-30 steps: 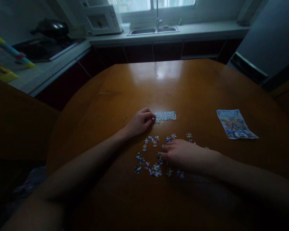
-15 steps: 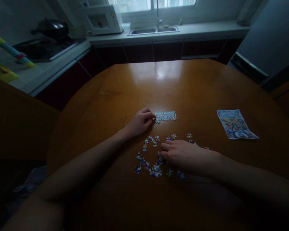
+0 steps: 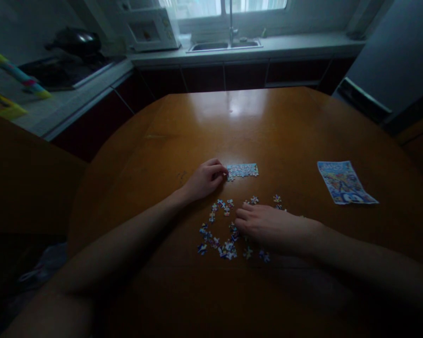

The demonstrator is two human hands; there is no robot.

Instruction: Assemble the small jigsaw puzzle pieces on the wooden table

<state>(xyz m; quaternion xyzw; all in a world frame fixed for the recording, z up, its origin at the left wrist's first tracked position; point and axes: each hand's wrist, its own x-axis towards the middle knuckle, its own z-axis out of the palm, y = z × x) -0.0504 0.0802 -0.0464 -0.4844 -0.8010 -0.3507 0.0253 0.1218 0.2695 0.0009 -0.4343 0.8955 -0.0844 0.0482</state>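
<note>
My left hand (image 3: 205, 179) rests on the brown wooden table (image 3: 275, 122), fingers curled, with its fingertips touching the left end of a small joined strip of puzzle pieces (image 3: 243, 170). My right hand (image 3: 268, 226) lies palm down over a scatter of several loose coloured puzzle pieces (image 3: 218, 234), fingers bent and pointing left; what lies under it is hidden. More loose pieces (image 3: 254, 200) show just beyond its knuckles.
A printed picture sheet (image 3: 344, 182) lies on the table at the right. Behind the table run a counter with a sink (image 3: 223, 44), a microwave (image 3: 150, 30) and a stove with a dark pot (image 3: 75, 42).
My right hand has slid slightly left and away over the loose pieces. My left hand stays at the strip's end.
</note>
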